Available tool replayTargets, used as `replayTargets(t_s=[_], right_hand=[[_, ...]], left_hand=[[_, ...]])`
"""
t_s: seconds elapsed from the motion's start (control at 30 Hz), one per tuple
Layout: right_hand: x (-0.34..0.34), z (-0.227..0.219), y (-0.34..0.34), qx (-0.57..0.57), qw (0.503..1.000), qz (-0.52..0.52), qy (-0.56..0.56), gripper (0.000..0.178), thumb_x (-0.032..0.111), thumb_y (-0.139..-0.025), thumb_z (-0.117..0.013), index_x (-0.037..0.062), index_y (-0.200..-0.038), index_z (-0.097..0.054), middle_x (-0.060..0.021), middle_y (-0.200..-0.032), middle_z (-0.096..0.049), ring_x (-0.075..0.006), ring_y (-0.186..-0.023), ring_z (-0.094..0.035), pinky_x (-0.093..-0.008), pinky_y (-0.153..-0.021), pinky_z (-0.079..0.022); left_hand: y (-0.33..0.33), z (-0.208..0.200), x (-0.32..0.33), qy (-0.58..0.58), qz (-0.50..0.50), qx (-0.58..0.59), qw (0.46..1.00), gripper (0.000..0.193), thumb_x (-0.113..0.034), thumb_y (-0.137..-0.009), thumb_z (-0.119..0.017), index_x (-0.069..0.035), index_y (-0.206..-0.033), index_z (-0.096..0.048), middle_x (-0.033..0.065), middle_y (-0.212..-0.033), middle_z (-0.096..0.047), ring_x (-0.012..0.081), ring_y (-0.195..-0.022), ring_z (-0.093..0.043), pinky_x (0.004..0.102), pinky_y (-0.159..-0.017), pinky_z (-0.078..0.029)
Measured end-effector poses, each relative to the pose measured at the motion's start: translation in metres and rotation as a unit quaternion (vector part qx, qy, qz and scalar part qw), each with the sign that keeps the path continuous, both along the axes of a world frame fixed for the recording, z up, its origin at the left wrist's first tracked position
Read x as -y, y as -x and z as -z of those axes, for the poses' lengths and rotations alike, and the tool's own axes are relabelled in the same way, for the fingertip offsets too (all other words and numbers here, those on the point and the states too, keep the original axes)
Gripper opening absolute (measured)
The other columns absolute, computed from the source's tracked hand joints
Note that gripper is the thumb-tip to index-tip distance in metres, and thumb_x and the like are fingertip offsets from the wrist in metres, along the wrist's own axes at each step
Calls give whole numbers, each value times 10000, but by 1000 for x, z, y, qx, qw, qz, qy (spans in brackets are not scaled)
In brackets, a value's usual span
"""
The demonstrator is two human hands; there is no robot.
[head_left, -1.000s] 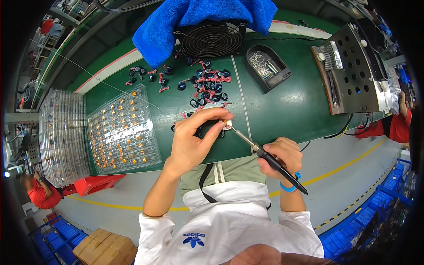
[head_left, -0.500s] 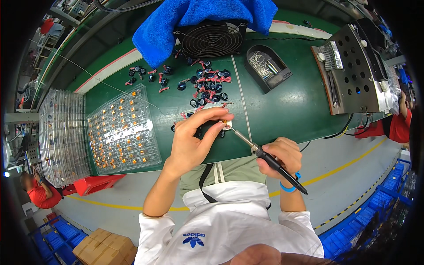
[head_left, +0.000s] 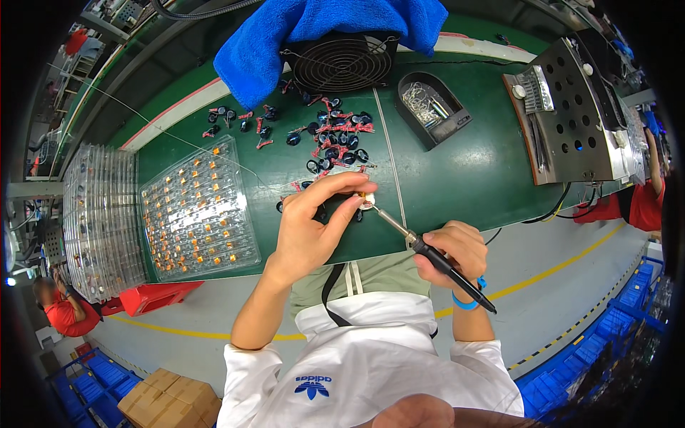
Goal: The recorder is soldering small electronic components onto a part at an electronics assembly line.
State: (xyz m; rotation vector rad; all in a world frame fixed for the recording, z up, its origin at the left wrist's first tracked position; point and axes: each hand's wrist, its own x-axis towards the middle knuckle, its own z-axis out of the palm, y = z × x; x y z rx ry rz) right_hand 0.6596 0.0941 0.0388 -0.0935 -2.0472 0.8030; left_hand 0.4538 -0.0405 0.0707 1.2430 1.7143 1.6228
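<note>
Fuzzy nap, gloss, bare metal
Far, a rough matt blue cloth towel (head_left: 250, 57); left, a glossy, clear rectangular plastic tray (head_left: 232, 202); right, a smooth grey metal box with round holes (head_left: 571, 138); near — a black pen-shaped soldering iron (head_left: 440, 263), shaft shiny metal.

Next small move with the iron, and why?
Probably settle the tip of the black-handled, metal-shafted soldering iron gently against the small white-and-amber part. The left hand pinches that part, and the right hand holds the iron with its tip right by it; whether they touch is too small to tell.
</note>
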Motion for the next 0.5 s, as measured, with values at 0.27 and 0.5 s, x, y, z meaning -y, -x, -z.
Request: replayTargets(t_s=[0.27, 0.5], right_hand=[[1, 4, -9, 11, 999, 17, 32, 309, 244, -850, -792, -31, -908, -664, -75, -602, -592, -205, -500, -586, -287, -490, -456], [16, 12, -21, 4, 981, 96, 169, 488, 354, -920, -759, -35, -1172, -608, -84, -732, -658, -157, -635, -623, -274, -599, -492]], left_hand=[[0, 0, 0, 3, 0, -8, 1000, 256, 60, -907, -656, 22, -1159, -677, 118, -1073, -766, 207, -969, -742, 310, -878, -561], [-2, -10, 5, -69, -22, -233, 970, 186, 92, -834, -715, 20, -1005, -721, 142, -981, -737, 290, -902, -715, 361, -814, -574]])
